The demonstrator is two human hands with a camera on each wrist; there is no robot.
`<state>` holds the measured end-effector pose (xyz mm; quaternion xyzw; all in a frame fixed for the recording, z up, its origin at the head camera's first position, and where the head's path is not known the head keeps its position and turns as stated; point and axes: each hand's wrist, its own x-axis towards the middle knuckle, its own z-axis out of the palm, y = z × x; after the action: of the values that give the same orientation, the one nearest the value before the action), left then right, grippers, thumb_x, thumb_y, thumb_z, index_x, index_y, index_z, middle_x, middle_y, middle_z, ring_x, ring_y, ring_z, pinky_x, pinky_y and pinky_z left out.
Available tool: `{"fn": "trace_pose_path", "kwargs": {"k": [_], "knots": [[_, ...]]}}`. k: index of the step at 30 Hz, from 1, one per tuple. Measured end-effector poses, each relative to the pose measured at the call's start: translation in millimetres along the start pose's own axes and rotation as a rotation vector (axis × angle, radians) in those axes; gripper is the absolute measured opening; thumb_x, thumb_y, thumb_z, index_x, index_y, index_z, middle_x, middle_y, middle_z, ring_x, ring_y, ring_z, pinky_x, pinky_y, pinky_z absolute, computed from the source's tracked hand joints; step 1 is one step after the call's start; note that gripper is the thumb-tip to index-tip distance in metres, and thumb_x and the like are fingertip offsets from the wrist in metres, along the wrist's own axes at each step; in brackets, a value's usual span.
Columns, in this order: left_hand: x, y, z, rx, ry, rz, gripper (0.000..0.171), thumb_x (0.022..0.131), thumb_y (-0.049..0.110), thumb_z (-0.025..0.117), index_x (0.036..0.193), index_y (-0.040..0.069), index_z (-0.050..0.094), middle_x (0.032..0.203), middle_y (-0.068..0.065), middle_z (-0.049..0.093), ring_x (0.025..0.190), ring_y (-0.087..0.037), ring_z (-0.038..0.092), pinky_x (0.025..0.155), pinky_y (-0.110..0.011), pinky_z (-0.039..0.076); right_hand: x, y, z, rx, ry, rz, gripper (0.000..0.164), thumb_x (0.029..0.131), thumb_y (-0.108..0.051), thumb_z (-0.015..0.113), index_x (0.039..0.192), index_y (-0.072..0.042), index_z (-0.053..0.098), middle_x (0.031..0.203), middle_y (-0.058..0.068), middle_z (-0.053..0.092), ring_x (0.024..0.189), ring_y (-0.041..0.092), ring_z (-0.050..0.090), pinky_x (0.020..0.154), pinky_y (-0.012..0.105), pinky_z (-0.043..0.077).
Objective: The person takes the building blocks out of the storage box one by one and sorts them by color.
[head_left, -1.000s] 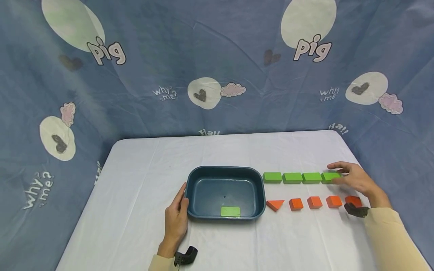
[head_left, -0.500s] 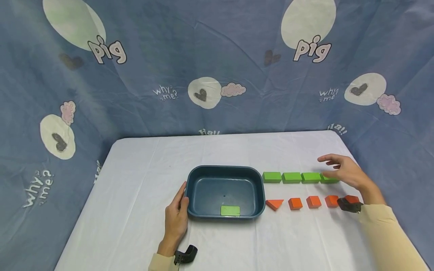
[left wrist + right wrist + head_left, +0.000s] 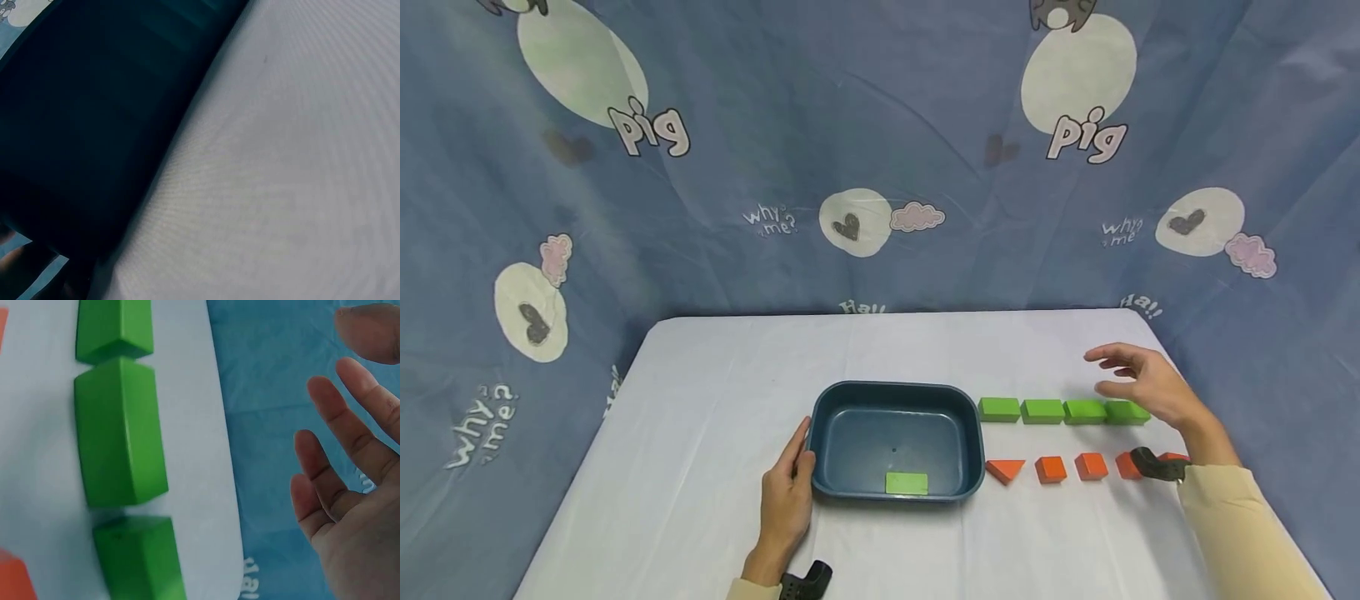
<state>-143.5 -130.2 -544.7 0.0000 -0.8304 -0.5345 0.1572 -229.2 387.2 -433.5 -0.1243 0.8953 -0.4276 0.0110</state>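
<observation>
My left hand [image 3: 786, 500] rests against the left side of a dark blue rectangular bin [image 3: 895, 497], its extended fingers along the outer wall and the thumb near the rim. A flat light-green block [image 3: 906, 483] lies inside the bin by its near wall. In the left wrist view, the bin's dark wall [image 3: 94, 119] fills the upper left and parts of the fingers [image 3: 25, 265] show at its lower corner. My right hand [image 3: 1146, 383] hovers above the right end of a row of green blocks [image 3: 1042, 412], fingers spread, thumb apart, with nothing held; its bare palm [image 3: 369, 550] shows in the right wrist view.
In front of the green row stand an orange triangular block [image 3: 1005, 471] and several orange cubes [image 3: 1050, 470]; the right wrist strap partly covers the rightmost ones. A white cloth [image 3: 715, 417] covers the table, and a blue printed curtain [image 3: 715, 225] hangs behind it.
My right hand has drawn up and left from the rightmost green block, which now shows more fully. My left hand stays at the bin. The head view has tilted up slightly.
</observation>
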Motion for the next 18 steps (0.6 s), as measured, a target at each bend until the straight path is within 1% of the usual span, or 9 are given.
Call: {"fn": "trace_pose_path", "kwargs": {"k": [2,6,13,18], "knots": [[0.0,-0.9,-1.2,-0.001,-0.001,-0.003,0.043,0.106,0.011,0.053,0.149,0.007,0.053,0.144,-0.010,0.056,0.130,-0.023,0.053,0.102,-0.006,0.031,2.9,-3.5,4.0,-0.007,0.003,-0.008,0.037,0.087,-0.002,0.077,0.124,-0.004,0.068,0.119,0.004,0.066,0.105,0.008,0.058,0.089,0.016,0.045],[-1.6,-0.6,-1.5,-0.011,-0.002,0.005,0.043,0.105,0.009,0.054,0.149,0.006,0.053,0.143,-0.011,0.056,0.129,-0.024,0.054,0.102,-0.006,0.032,5.9,-8.5,10.5,-0.024,-0.001,-0.013,0.038,0.087,-0.002,0.077,0.124,-0.005,0.068,0.121,0.008,0.066,0.106,0.008,0.057,0.090,0.015,0.044],[-2.8,-0.3,-1.2,-0.020,0.000,0.001,0.043,0.106,0.011,0.054,0.149,0.006,0.053,0.142,-0.011,0.058,0.126,-0.025,0.057,0.100,-0.007,0.034,14.3,-19.4,17.6,-0.038,-0.007,-0.055,0.040,0.087,-0.001,0.078,0.124,-0.008,0.069,0.121,0.008,0.067,0.107,0.007,0.057,0.093,0.020,0.045],[-1.4,-1.7,-2.0,-0.011,0.008,0.051,0.042,0.106,0.011,0.053,0.148,0.003,0.053,0.138,-0.015,0.061,0.124,-0.030,0.059,0.101,-0.007,0.034,22.8,-29.9,25.4,0.022,-0.018,-0.086,0.038,0.087,0.000,0.077,0.124,-0.007,0.069,0.120,0.008,0.067,0.107,0.010,0.059,0.093,0.018,0.046]]}}
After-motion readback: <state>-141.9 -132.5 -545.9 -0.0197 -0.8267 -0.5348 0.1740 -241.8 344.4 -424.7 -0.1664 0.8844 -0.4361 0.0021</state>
